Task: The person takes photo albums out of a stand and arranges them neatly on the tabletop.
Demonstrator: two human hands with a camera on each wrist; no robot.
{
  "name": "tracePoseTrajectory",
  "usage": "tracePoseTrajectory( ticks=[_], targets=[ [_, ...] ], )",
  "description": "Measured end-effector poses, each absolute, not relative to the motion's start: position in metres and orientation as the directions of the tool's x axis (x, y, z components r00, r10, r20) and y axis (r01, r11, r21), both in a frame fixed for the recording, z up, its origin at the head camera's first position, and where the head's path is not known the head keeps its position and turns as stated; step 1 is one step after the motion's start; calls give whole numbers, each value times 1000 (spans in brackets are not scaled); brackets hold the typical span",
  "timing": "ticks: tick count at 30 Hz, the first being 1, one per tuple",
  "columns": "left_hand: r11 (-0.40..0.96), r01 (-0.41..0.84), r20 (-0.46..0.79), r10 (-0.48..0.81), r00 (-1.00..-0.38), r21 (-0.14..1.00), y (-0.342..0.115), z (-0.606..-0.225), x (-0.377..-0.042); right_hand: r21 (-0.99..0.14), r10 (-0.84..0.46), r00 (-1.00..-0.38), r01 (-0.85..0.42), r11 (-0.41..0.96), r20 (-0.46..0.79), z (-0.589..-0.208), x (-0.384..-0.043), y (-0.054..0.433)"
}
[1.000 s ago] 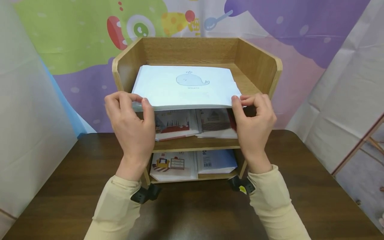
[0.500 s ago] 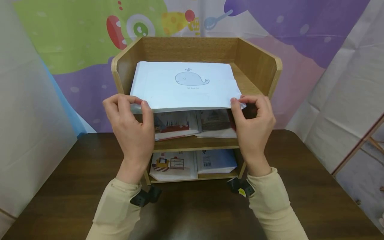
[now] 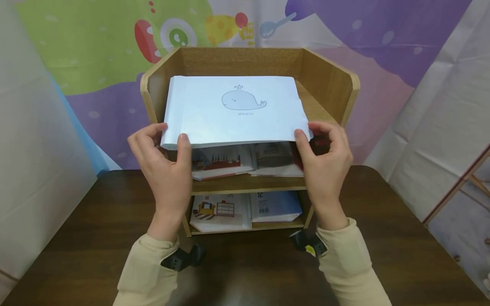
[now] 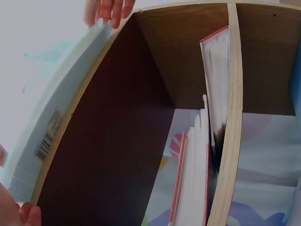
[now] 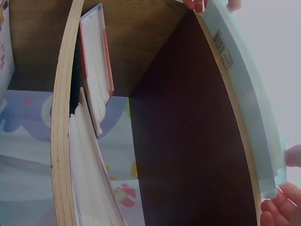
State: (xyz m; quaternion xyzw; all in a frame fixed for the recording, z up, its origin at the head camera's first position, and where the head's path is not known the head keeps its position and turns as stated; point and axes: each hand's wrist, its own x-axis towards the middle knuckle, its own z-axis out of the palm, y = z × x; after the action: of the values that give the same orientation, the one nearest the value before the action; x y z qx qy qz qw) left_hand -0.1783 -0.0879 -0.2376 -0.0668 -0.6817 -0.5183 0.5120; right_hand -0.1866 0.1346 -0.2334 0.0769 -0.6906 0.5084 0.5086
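A white book with a whale drawing (image 3: 206, 119) lies on the top shelf of a wooden rack (image 3: 245, 63), its front edge over the shelf's front. My left hand (image 3: 164, 178) holds its near left corner, thumb along the front edge and index finger at the left side. At the near right corner my right hand (image 3: 328, 165) pinches the book between thumb and fingers. Both wrist views show the book's pale blue side with a barcode (image 4: 47, 136), just above the shelf board. Fingers of my right hand (image 5: 282, 202) curl at the corner in the right wrist view.
On the middle shelf lie two books, one on the left (image 3: 222, 159) and one on the right (image 3: 275, 157). Below them are a book with a furniture picture (image 3: 226, 210) and a blue one (image 3: 277, 206). The rack stands on a dark wooden table (image 3: 245, 272).
The book's front edge has come slightly towards me and down, and its whale page shows more fully. My left hand has shifted a little left and its fingers have spread along the corner.
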Motion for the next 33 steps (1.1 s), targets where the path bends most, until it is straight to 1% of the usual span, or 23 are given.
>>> tracePoseTrajectory(
  ticks=[3,12,18,21,26,30,33],
  targets=[
    [433,619,753,-447,-483,654,-87,-238,-177,-644,412,-495,-607,466,765,-234,-185,136],
    [406,623,740,-451,-499,668,-88,-241,-175,-691,416,-553,-601,400,722,-236,-182,136],
    [382,635,735,-449,-508,672,-89,-243,-172,-748,421,-623,-597,289,659,-238,-179,137],
    [331,664,731,-446,-516,670,-89,-243,-170,-765,407,-655,-601,232,637,-239,-178,137],
    [237,700,721,-421,-551,674,-91,-246,-167,-789,381,-710,-607,95,592,-241,-176,137],
    [213,710,721,-410,-559,672,-92,-250,-166,-811,353,-763,-584,-18,541,-242,-174,137],
    [191,705,707,-415,-573,683,-92,-251,-163,-819,332,-783,-571,-49,526,-243,-173,136]
  ],
)
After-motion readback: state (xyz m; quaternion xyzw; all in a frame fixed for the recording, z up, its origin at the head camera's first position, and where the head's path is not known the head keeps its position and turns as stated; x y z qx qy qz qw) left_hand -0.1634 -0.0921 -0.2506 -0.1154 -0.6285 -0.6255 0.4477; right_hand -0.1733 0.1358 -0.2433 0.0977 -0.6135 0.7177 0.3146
